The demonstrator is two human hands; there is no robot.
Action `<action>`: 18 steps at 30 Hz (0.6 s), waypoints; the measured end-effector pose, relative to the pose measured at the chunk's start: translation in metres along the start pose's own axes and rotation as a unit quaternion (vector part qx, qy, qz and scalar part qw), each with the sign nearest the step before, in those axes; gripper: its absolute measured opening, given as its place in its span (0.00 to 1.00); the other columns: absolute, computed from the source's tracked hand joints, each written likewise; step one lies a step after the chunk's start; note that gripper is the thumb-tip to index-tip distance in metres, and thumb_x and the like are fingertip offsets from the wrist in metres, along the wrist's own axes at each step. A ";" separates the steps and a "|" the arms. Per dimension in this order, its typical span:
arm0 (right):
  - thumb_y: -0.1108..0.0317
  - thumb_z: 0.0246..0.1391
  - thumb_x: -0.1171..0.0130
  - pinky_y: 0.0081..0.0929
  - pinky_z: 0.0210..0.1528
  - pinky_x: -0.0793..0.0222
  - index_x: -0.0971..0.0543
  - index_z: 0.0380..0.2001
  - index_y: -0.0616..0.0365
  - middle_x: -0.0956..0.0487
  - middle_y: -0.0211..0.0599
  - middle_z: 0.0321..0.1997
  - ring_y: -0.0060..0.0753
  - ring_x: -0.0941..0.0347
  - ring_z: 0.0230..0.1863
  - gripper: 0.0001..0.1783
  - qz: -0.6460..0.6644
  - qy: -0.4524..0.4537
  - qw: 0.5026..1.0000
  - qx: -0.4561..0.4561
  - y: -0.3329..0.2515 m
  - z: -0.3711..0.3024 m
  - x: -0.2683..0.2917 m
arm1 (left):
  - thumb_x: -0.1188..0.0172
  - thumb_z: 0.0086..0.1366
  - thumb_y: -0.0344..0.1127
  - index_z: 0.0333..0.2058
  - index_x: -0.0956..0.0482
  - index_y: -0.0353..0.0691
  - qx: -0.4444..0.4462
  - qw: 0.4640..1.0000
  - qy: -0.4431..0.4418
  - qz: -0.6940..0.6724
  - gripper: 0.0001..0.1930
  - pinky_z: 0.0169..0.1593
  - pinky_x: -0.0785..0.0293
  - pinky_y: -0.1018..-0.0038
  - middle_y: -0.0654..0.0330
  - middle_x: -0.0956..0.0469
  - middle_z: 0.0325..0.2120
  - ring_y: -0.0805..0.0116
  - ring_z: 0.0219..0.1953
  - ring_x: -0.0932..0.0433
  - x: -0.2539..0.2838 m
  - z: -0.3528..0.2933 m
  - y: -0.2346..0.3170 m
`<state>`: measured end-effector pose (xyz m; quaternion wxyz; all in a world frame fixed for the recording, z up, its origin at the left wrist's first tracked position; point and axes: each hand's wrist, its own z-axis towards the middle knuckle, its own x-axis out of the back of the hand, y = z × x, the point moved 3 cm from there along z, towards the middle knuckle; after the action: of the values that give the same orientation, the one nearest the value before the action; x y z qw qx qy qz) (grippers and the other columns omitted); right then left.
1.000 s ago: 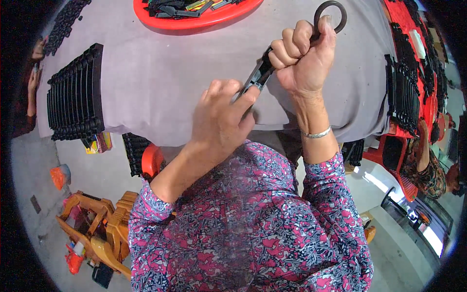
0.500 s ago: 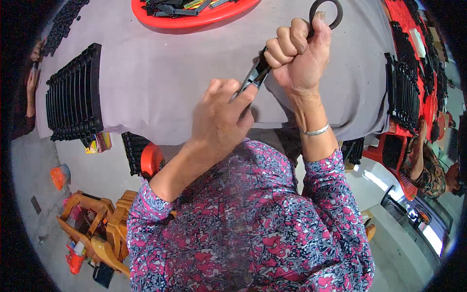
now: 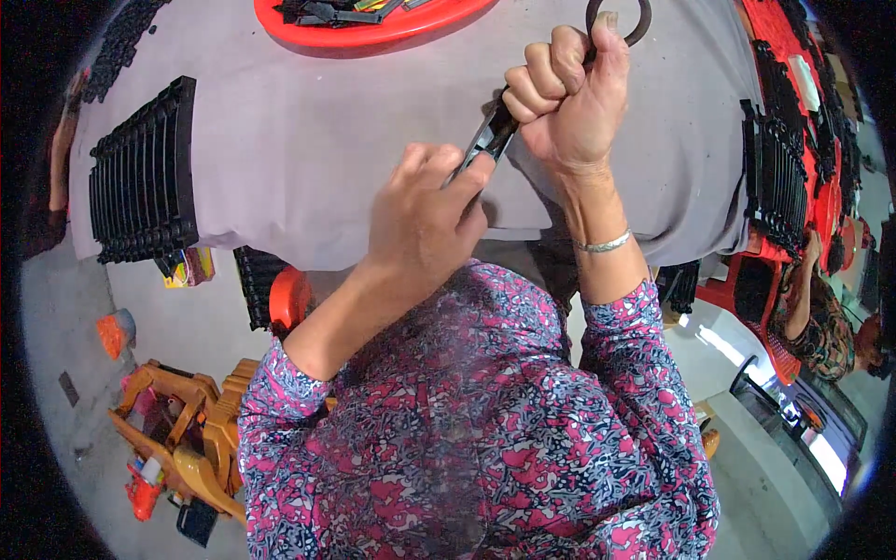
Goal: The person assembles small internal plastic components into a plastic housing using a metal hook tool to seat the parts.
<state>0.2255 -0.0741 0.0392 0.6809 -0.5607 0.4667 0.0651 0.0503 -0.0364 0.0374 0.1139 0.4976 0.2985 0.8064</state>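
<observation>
My right hand (image 3: 577, 110) is closed in a fist around a long dark tool (image 3: 496, 129) above the grey cloth. A dark ring (image 3: 644, 23) stands out past my thumb at its far end. My left hand (image 3: 420, 219) is closed on the near end, thumb and fingers pressing on a narrow black and silvery channel-like part. The tool slants from upper right to lower left. My fingers cover much of it, and the exact kind of tool does not show.
A red tray (image 3: 373, 44) of black strips sits on the grey-clothed table (image 3: 308, 131). Bundled black slatted parts (image 3: 145, 177) lie at the left edge, with another black stack (image 3: 775, 173) at the right. Co-workers' arms show at both sides; a wooden chair (image 3: 177, 420) stands lower left.
Both my hands keep their hold on the tool and have shifted only slightly. At the left edge, the co-worker's arm has changed position. The whole view has moved a little.
</observation>
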 end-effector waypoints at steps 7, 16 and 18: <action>0.42 0.65 0.63 0.22 0.16 0.67 0.47 0.14 0.47 0.55 0.20 0.12 0.18 0.63 0.14 0.30 -0.020 0.002 1.000 0.013 0.002 0.003 0.004 | 0.37 0.49 0.26 0.47 0.22 0.41 0.020 1.000 -0.020 0.009 0.23 0.42 0.27 0.59 0.54 0.29 0.35 0.52 0.41 0.27 0.004 0.002 0.006; 0.47 0.68 0.59 0.19 0.16 0.66 0.46 0.15 0.47 0.52 0.19 0.14 0.15 0.59 0.16 0.28 -0.033 -0.032 0.998 0.044 -0.026 0.003 -0.002 | 0.28 0.44 0.30 0.42 0.20 0.35 0.023 0.996 0.027 -0.080 0.23 0.44 0.25 0.61 0.53 0.26 0.38 0.53 0.40 0.23 0.016 0.000 0.006; 0.48 0.68 0.58 0.19 0.16 0.66 0.46 0.15 0.47 0.53 0.19 0.14 0.15 0.59 0.15 0.28 -0.083 0.010 0.996 0.033 -0.038 -0.007 -0.016 | 0.26 0.43 0.30 0.45 0.23 0.34 0.031 0.995 0.024 -0.092 0.27 0.44 0.25 0.61 0.52 0.25 0.40 0.51 0.41 0.22 0.020 -0.002 0.007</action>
<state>0.2361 -0.0867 0.0772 0.6972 -0.5754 0.4273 -0.0127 0.0398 -0.0331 0.0555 0.1646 0.4519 0.3706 0.7946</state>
